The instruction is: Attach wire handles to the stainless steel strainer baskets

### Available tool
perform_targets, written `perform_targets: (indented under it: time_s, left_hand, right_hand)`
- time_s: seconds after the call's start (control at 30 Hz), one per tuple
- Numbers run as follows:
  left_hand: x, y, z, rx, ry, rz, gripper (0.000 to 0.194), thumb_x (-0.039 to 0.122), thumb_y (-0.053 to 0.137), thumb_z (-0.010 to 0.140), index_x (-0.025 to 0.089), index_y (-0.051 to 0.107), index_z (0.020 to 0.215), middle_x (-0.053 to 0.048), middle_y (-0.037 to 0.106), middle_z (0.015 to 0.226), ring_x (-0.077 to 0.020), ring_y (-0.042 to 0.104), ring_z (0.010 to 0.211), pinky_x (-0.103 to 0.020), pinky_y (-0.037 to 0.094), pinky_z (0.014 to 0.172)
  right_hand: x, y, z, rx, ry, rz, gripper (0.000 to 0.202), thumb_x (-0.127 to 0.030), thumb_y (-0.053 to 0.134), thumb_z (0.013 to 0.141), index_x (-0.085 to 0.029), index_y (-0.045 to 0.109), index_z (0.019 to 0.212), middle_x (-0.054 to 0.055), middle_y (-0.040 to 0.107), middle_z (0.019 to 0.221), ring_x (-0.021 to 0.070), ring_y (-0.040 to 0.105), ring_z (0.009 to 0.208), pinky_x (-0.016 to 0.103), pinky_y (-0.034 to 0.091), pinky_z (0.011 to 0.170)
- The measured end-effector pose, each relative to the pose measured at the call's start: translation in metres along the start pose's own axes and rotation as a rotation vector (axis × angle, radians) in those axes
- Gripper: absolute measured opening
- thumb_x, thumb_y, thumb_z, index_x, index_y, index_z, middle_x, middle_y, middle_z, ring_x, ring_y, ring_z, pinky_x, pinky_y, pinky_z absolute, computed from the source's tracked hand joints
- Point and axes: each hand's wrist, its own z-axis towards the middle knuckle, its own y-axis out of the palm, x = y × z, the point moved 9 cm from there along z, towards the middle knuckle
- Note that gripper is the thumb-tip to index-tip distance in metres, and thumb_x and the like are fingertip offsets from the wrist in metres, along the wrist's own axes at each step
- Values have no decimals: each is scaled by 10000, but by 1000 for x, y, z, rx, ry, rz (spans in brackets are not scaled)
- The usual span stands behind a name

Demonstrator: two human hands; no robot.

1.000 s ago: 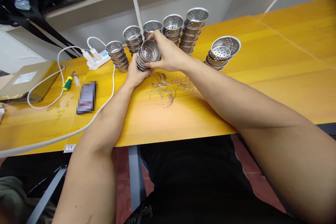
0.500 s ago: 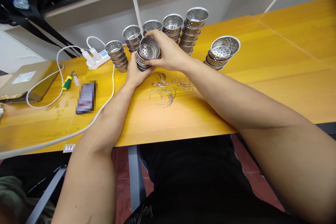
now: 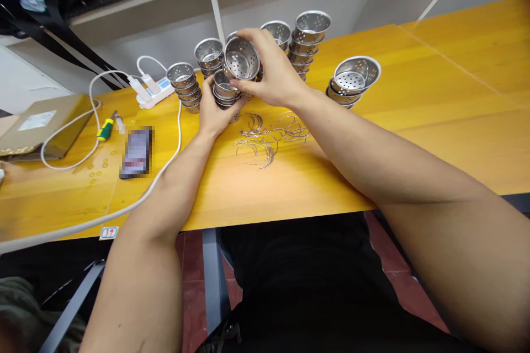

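A perforated metal cup is tilted toward me in my right hand, with thumb and fingers closed on its rim and side. Just below and left of it stands a stack of similar cups. My left hand wraps around that stack near its top. The held cup is apart from the inside of the top cup, though their edges overlap in view. On the table in front of my hands lie two loose heaps of thin curved metal wires.
More perforated cup stacks stand left, behind and behind right. A tilted stack sits farther right. On the left are a power strip, white cable, phone, green-yellow screwdriver and cardboard box.
My right hand has lifted the cup up and to the right, off the stack, uncovering the cup below. My left hand stays around the stack.
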Motion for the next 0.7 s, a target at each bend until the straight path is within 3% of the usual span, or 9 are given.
perform_targets:
  time_s: [0.13, 0.2, 0.23, 0.3, 0.37, 0.47, 0.6, 0.7]
  left_hand:
    - [20, -19, 1, 126, 111, 42, 1241, 1026, 974, 794, 347, 472, 1703, -141, 638, 1774, -443, 606, 1763, -721, 515, 1475]
    - [38, -27, 3, 153, 201, 81, 1164, 958, 959, 886, 352, 463, 1747, -147, 589, 1831, -445, 449, 1884, -753, 393, 1563]
    - [49, -29, 3, 159, 254, 94, 1109, 921, 929, 948, 346, 457, 1770, -148, 561, 1863, -425, 367, 1926, -747, 323, 1597]
    - [70, -26, 2, 141, 332, 105, 1019, 864, 879, 1030, 342, 455, 1795, -147, 505, 1918, -408, 269, 1964, -735, 242, 1621]
    - [87, -11, -2, 77, 353, 68, 1106, 894, 921, 961, 356, 456, 1808, -148, 493, 1917, -500, 271, 1957, -791, 303, 1591]
    - [100, 27, -16, -56, 310, -28, 1254, 903, 972, 904, 406, 357, 1878, -158, 472, 1914, -573, 371, 1902, -789, 446, 1519]
    - [101, 74, -40, -191, 273, -119, 1292, 955, 848, 989, 475, 127, 1948, -155, 485, 1900, -509, 551, 1825, -725, 574, 1441]
    - [89, 91, -47, -256, 252, -164, 1298, 984, 778, 1016, 459, 63, 1963, -168, 478, 1933, -456, 624, 1782, -680, 604, 1438]
  right_hand:
    - [7, -24, -1, 129, 52, -64, 907, -643, 843, 1069, -491, 514, 1901, 69, 720, 1765, 488, 595, 1725, 715, 605, 1365]
    - [9, -40, -3, 152, 87, -84, 919, -664, 883, 1040, -605, 516, 1880, 34, 787, 1655, 510, 611, 1692, 766, 641, 1311]
    - [9, -49, -5, 155, 86, -71, 897, -675, 899, 1029, -610, 552, 1854, 32, 795, 1630, 514, 622, 1672, 777, 645, 1304]
    - [9, -63, -6, 103, 30, -17, 794, -682, 923, 1020, -444, 700, 1744, 78, 769, 1638, 502, 673, 1608, 748, 629, 1336]
    - [8, -62, -10, -83, -67, 18, 729, -703, 966, 998, -264, 784, 1551, 124, 773, 1553, 470, 743, 1502, 689, 632, 1317]
    - [18, -51, -23, -292, -119, 43, 687, -679, 1098, 919, -304, 772, 1393, 91, 815, 1337, 425, 782, 1338, 606, 674, 1189]
    - [29, -41, -41, -240, -77, 40, 718, -548, 1161, 866, -309, 741, 1397, 143, 804, 1408, 453, 743, 1340, 609, 661, 1171]
    - [25, -32, -56, -219, -99, 70, 775, -547, 1129, 871, -289, 746, 1494, 166, 771, 1516, 478, 715, 1453, 633, 640, 1262]
